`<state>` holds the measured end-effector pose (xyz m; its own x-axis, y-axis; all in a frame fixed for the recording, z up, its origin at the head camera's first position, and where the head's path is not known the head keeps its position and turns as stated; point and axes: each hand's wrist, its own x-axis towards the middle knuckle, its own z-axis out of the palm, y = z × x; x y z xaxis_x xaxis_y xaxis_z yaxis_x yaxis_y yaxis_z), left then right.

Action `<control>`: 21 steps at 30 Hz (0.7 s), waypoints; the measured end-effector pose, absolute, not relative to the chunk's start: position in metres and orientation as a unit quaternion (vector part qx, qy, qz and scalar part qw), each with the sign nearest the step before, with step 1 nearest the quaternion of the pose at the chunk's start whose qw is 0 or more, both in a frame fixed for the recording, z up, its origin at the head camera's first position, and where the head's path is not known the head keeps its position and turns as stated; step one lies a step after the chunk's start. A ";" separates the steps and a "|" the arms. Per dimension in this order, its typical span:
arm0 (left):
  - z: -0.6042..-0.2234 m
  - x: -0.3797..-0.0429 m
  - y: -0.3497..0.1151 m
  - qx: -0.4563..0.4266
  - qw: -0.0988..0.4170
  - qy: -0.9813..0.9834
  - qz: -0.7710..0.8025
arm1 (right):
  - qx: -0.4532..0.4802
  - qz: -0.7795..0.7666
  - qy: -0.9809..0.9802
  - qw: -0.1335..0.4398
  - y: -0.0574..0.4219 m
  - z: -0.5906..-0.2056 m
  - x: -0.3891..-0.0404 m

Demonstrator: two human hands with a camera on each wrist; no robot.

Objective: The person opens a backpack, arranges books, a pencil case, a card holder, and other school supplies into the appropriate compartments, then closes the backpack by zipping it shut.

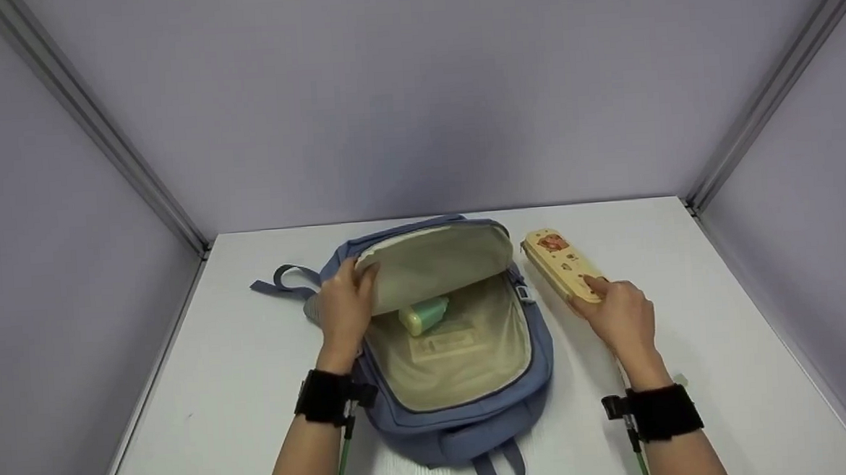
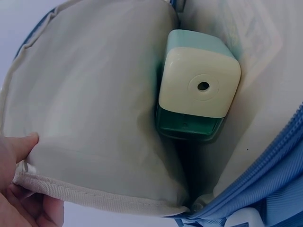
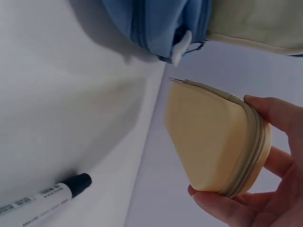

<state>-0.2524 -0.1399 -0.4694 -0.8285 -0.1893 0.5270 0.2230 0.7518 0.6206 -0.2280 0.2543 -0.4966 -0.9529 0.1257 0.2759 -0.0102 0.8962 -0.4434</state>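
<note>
Pencil case [image 1: 556, 258] gripped beside the gaping backpack [image 1: 542, 365]; a packing step, I'd judge.
Head view: left hand [image 1: 345, 304] pinches the flap [image 1: 439, 265] up; right hand [image 1: 621, 315] grips the case's near end, just right of the bag. Case long, yellow, round-ended, cartoon-printed lid. Next move seems to call for a raised flap and the case angled into the mouth. Left wrist view: cream-and-green pencil sharpener [image 2: 201, 85] inside; thumb and fingers on flap edge. Right wrist view: plain underside, zip round the rim, case apparently off the surface [image 3: 42, 118]; capped marker [image 3: 45, 203] lies there.
</note>
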 end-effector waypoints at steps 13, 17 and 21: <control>-0.467 -0.252 -0.139 -0.008 0.291 -0.888 -0.355 | -0.001 0.231 -0.960 0.158 0.252 -0.439 -0.166; -0.465 -0.251 -0.138 -0.014 0.301 -0.885 -0.356 | 0.020 0.220 -0.966 0.133 0.249 -0.425 -0.150; -0.464 -0.251 -0.137 -0.023 0.319 -0.879 -0.354 | 0.044 0.215 -0.969 0.114 0.242 -0.417 -0.139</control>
